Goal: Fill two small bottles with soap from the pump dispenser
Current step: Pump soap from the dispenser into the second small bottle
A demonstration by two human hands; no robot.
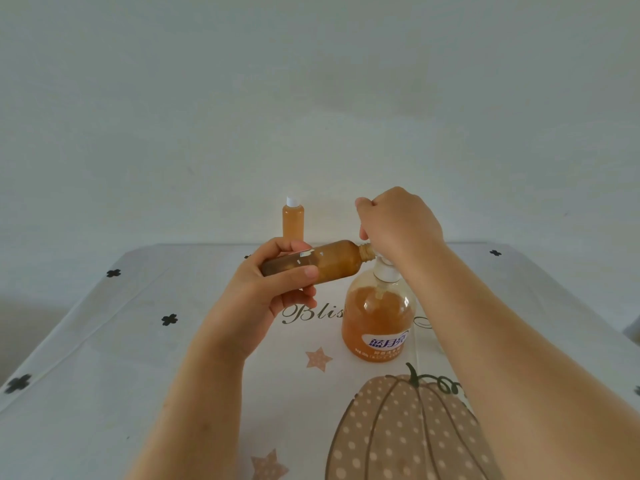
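My left hand (273, 289) grips a small amber bottle (334, 259) held on its side, its open threaded neck pointing right against the pump spout. My right hand (398, 223) is curled over the white pump head of the soap dispenser (379, 320), which hides the spout. The dispenser is a clear bottle with orange soap and a blue label, standing on the table. A second small bottle (293, 221), filled with orange soap and closed with a white cap, stands upright at the table's far edge, left of my hands.
The table (104, 375) wears a pale cloth printed with a dotted pumpkin, stars, black clover marks and script lettering. A plain white wall rises right behind the far edge. Table edges fall away at left and right.
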